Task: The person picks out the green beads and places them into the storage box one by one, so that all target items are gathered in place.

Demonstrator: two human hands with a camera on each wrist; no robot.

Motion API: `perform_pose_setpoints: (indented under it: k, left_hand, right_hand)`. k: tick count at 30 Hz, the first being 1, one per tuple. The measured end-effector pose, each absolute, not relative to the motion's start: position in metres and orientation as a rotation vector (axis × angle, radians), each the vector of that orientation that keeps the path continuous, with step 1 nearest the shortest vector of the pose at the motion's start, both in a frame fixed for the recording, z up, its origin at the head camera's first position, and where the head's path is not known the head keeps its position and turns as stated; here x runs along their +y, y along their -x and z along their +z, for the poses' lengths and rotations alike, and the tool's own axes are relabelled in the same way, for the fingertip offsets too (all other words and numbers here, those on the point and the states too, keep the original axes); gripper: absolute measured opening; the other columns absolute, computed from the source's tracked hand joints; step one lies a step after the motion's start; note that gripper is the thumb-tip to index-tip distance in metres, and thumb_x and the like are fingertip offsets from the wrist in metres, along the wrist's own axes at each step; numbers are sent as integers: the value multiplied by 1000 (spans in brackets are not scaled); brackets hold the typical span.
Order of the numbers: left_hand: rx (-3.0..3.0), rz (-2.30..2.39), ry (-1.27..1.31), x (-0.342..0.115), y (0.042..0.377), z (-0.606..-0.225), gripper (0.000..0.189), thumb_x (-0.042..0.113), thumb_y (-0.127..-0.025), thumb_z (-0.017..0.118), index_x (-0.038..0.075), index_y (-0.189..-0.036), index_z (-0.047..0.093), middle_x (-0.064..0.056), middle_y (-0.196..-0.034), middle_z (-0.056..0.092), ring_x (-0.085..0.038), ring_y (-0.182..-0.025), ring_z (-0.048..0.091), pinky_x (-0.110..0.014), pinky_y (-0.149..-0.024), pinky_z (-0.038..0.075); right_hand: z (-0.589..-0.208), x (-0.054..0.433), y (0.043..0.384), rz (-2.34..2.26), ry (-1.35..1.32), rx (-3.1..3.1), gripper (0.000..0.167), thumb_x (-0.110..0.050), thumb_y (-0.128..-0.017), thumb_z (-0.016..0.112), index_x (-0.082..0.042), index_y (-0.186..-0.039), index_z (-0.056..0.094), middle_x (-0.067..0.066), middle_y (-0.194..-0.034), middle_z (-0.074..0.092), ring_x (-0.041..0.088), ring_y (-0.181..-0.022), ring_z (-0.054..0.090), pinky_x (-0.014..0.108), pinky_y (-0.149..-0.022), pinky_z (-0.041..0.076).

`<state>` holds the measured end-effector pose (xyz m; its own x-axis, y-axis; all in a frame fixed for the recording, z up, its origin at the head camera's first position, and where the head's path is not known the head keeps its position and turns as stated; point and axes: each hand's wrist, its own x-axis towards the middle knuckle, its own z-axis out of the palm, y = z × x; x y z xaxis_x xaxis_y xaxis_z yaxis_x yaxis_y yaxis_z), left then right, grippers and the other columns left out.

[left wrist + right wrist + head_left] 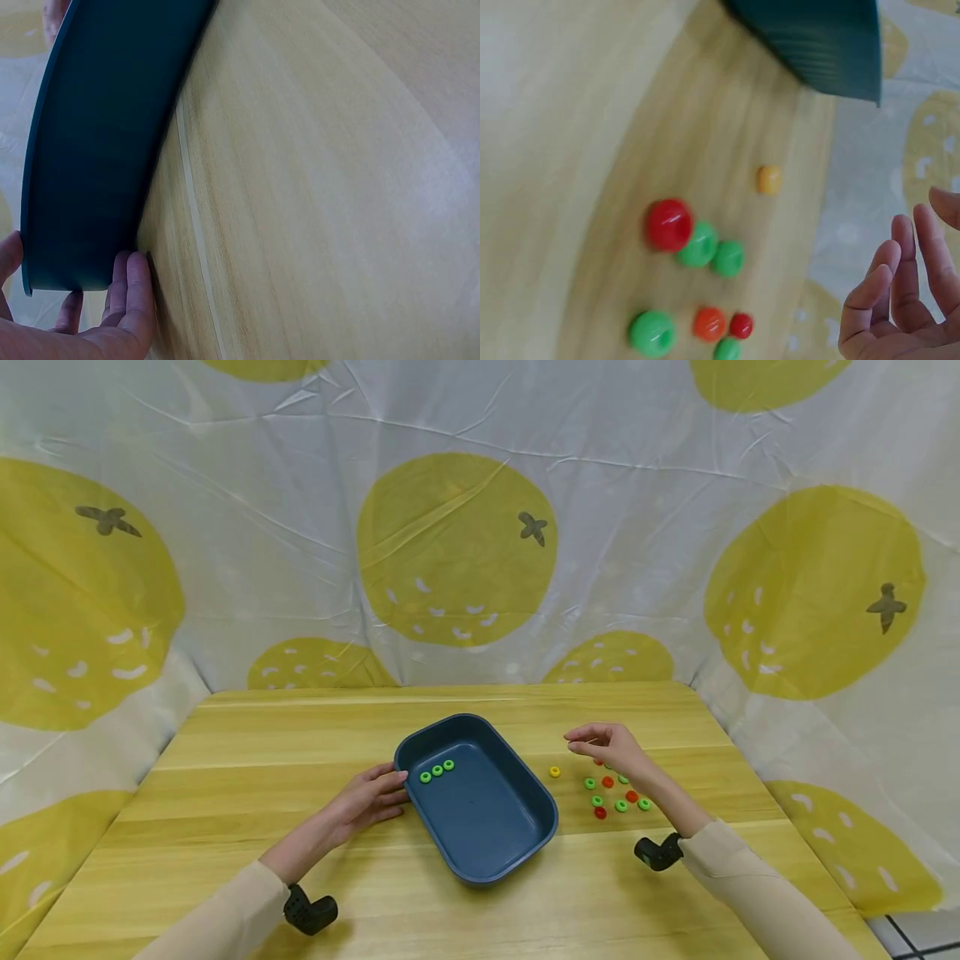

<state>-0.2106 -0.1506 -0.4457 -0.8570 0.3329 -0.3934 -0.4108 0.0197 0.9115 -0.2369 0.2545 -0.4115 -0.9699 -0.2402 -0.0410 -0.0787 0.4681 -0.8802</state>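
Observation:
At the left side of a dark blue plastic tray (480, 814), my left hand (367, 802) holds its wall, thumb at the rim and fingers against the outside. Three small green ring beads (437, 771) lie in a row inside, near the far left corner. My right hand (611, 747) is raised over the table right of the tray, fingers slightly bent and thumb apart from them, with nothing seen between. Below it lie several green beads (652, 333) and red beads (669, 225), some partly hidden by the hand in the head view. One yellow bead (554, 772) lies between them and the tray.
The wooden table (285, 727) has a white cloth with yellow fruit prints (457, 552) hanging behind it and at the sides. A black wrist camera (309, 912) sits on the left wrist and another black camera (658, 852) on the right.

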Motion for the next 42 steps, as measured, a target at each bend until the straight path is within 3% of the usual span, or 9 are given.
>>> perform_pose_setpoints:
  k: [5,8,13,22,35,39,42]
  left_hand:
    - [1785,1897,96,-151,210,-445,70,31,-96,52,0,-148,16,-18,-133,54,-13,-103,62,-44,-103,44]
    - [1785,1900,97,-151,211,-446,71,31,-96,53,0,-148,17,-17,-131,56,-13,-102,62,-44,-102,45]
    - [1790,1899,99,-151,210,-446,71,32,-95,53,0,-148,17,-18,-132,56,-13,-103,62,-45,-102,44]
    - [1794,1901,130,-150,210,-450,70,32,-95,55,1,-147,20,-17,-131,57,-16,-104,62,-43,-101,46]
    - [1801,1896,98,-152,211,-449,71,32,-95,53,0,-148,18,-21,-137,50,-16,-107,61,-43,-102,45]
    - [1802,1897,101,-152,211,-449,71,32,-95,53,0,-148,18,-22,-136,50,-16,-107,61,-43,-102,45]
    - [1806,1895,103,-152,211,-449,70,32,-95,53,0,-147,18,-22,-136,50,-16,-106,61,-43,-102,45]
  right_hand:
    - [-427,267,230,-1409,332,2659,32,-20,-87,67,3,-109,66,19,-101,69,24,-80,62,25,-60,49]
    - [-437,272,227,-1279,396,2776,24,-15,-86,67,2,-103,68,15,-93,71,18,-74,59,21,-58,47]
    - [-450,275,225,-1070,472,2907,13,-8,-83,69,-2,-94,71,12,-93,71,11,-70,57,19,-59,46]
    - [-459,276,224,-868,497,2932,13,-5,-79,72,-4,-92,72,5,-85,67,10,-69,53,18,-57,44]
    - [-459,276,226,-916,485,2949,9,-8,-81,71,-6,-89,72,2,-81,66,7,-68,53,18,-59,45]
    - [-454,275,228,-1076,498,2932,11,-10,-83,70,-3,-92,71,8,-84,70,9,-68,56,19,-57,46]
    - [-448,272,229,-1262,432,2838,20,-14,-84,69,0,-98,70,15,-88,72,18,-74,65,23,-60,52]
